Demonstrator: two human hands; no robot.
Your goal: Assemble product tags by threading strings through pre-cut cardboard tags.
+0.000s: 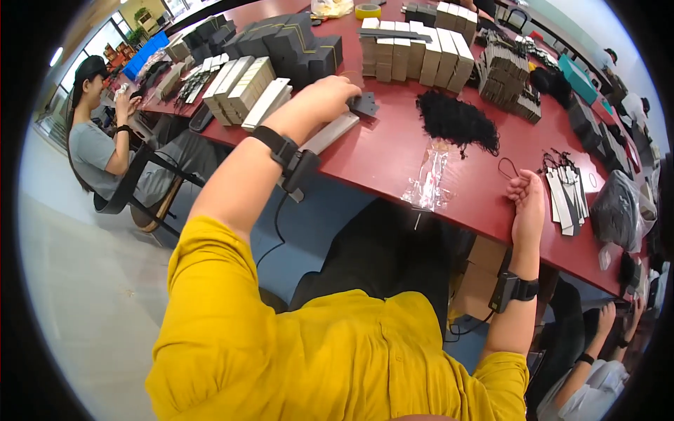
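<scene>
– Wore a yellow shirt [390,351], nearest the camera of all, and sat facing a red desk [330,167].

– Did what with the left hand [326,98]?

– Had it stretched well out over the desk, with the fingers bent down and closed on one end of a dark grey card [365,106]. Could not see the thumb.

– Noticed anything beside it?

– Saw a long pale block [331,135] just below the hand, stacks of pale cards [242,88] to the left, and dark grey stacks [291,45] behind.

– And with the right hand [526,200]?

– Had it at the near edge of the desk, with the fingers curled partway in. Saw a thin black loop [506,167] at the fingertips, but could not tell whether gripped or only touched.

– Found what around that one?

– Found black and white strips [566,193] fanned out just to the right, then a grey plastic bag [616,203] beyond. Spotted a tangled heap of black cords [458,121] between the two hands, with a clear plastic wrapper [430,179] below it, near the edge.

– Sat alone?

– No, had a co-worker [98,144] in grey seated off to the left.
</scene>
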